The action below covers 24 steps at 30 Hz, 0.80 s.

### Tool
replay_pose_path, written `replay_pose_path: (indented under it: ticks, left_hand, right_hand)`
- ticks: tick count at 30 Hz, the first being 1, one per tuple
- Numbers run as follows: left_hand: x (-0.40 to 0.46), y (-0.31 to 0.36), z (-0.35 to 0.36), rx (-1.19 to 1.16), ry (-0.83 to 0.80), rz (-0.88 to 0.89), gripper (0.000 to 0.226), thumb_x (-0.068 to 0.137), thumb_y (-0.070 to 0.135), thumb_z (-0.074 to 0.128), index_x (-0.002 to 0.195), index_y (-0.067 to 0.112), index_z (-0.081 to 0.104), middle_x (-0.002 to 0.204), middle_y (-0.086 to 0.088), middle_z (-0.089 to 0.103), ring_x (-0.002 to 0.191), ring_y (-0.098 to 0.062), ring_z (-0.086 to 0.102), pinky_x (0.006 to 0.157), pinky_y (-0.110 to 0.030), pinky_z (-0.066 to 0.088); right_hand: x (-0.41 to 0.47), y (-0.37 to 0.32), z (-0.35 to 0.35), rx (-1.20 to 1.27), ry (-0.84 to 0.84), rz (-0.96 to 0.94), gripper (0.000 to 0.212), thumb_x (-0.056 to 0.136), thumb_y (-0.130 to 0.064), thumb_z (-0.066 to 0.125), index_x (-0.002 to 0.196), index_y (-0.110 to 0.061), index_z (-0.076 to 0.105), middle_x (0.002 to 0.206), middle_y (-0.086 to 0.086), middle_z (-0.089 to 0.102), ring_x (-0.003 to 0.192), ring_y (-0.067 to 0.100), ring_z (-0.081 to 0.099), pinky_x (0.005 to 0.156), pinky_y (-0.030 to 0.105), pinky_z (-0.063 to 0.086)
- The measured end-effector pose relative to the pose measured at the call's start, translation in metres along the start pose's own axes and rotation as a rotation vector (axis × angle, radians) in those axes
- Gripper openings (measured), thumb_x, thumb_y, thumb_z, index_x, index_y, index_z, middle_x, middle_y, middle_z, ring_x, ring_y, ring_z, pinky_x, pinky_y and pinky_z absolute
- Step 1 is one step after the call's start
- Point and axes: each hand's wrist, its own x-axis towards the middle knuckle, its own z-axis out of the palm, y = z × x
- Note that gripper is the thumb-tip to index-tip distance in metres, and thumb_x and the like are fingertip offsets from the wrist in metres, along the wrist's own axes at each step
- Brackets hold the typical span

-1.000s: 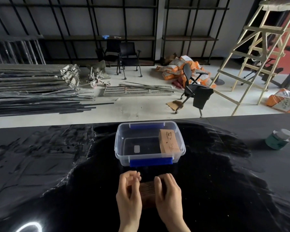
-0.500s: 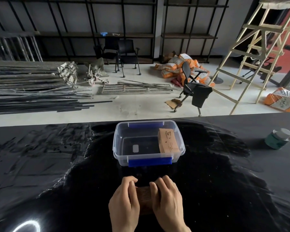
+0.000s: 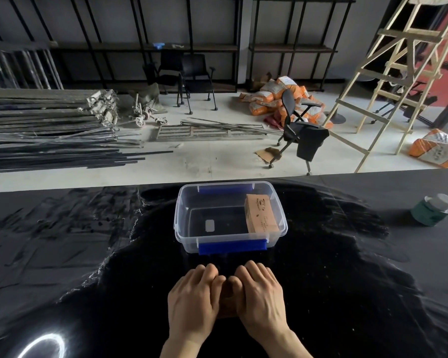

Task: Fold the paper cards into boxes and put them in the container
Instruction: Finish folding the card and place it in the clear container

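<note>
We see both hands down on the glossy black bench (image 3: 347,293), close to its near edge and about midway along it. The left hand (image 3: 192,298) and the right hand (image 3: 260,293) lie palm-down side by side, their inner fingers touching, and both press on a brown paper card (image 3: 224,306) that shows only as a narrow strip between and under them. The fingers curl forward over the card's far end; how far it is folded we cannot tell, since the hands cover most of it. Each hand is closed down on the card, not spread open.

Just beyond the fingertips, toward the far edge of the bench, stands the container (image 3: 189,244), a clear plastic tub with blue latches on its near and far rims and no lid on it. Inside, against its right wall, lies one folded box (image 3: 260,215) of brown card with dark printing on top; the left part of the tub's floor holds only a small pale label.

Well off toward the right end of the bench sits a green can (image 3: 431,210) with a pale lid, apart from everything else.

Past the far edge of the bench we see a concrete floor with stacked metal bars at left, black chairs, orange sacks and a wooden ladder (image 3: 398,81) at right.
</note>
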Motion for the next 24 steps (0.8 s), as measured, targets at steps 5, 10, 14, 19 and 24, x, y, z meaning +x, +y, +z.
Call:
replay_pose_path:
  ticks: [5, 10, 14, 19, 24]
  left_hand:
    - [0.004, -0.003, -0.006, 0.000, -0.186, 0.025, 0.051, 0.106, 0.053, 0.016, 0.089, 0.025, 0.055, 0.074, 0.009, 0.065, 0.065, -0.014, 0.066, 0.057, -0.030, 0.055]
    - [0.013, -0.012, -0.035, -0.099, -0.524, 0.145, 0.048, 0.095, 0.072, 0.035, 0.128, 0.041, 0.051, 0.116, 0.022, 0.062, 0.109, -0.003, 0.059, 0.101, -0.031, 0.048]
    - [0.026, -0.011, -0.044, -0.045, -0.676, 0.159, 0.066, 0.083, 0.049, 0.065, 0.143, 0.043, 0.039, 0.137, 0.020, 0.056, 0.129, -0.006, 0.052, 0.112, -0.023, 0.036]
    - [0.026, -0.012, -0.040, -0.143, -0.651, 0.004, 0.053, 0.076, 0.049, 0.076, 0.122, 0.045, 0.050, 0.115, 0.022, 0.066, 0.104, -0.001, 0.064, 0.092, -0.022, 0.051]
    - [0.022, -0.013, -0.037, -0.527, -0.464, -0.312, 0.046, 0.068, 0.045, 0.084, 0.108, 0.043, 0.061, 0.097, 0.024, 0.076, 0.091, 0.006, 0.071, 0.079, -0.018, 0.057]
  right_hand:
    - [-0.001, -0.003, -0.001, -0.020, 0.036, -0.003, 0.051, 0.108, -0.049, 0.028, 0.078, -0.021, 0.058, 0.075, -0.006, 0.058, 0.064, 0.016, 0.051, 0.058, 0.032, 0.047]
    - [0.004, -0.002, -0.004, 0.014, 0.035, -0.028, 0.051, 0.108, -0.049, 0.026, 0.078, -0.023, 0.057, 0.074, -0.007, 0.057, 0.064, 0.016, 0.053, 0.058, 0.034, 0.049]
    - [0.006, -0.003, -0.005, 0.016, 0.011, -0.014, 0.048, 0.109, -0.048, 0.026, 0.080, -0.023, 0.056, 0.075, -0.007, 0.058, 0.065, 0.015, 0.053, 0.060, 0.032, 0.048]
    - [0.011, 0.000, -0.017, 0.219, -0.099, 0.071, 0.037, 0.106, -0.053, 0.034, 0.095, -0.030, 0.062, 0.090, -0.016, 0.060, 0.080, 0.004, 0.059, 0.072, 0.027, 0.052]
    - [0.015, -0.003, -0.042, 1.105, -0.108, 0.649, 0.049, 0.087, -0.043, 0.079, 0.128, -0.033, 0.056, 0.107, -0.005, 0.076, 0.100, 0.017, 0.075, 0.082, 0.032, 0.061]
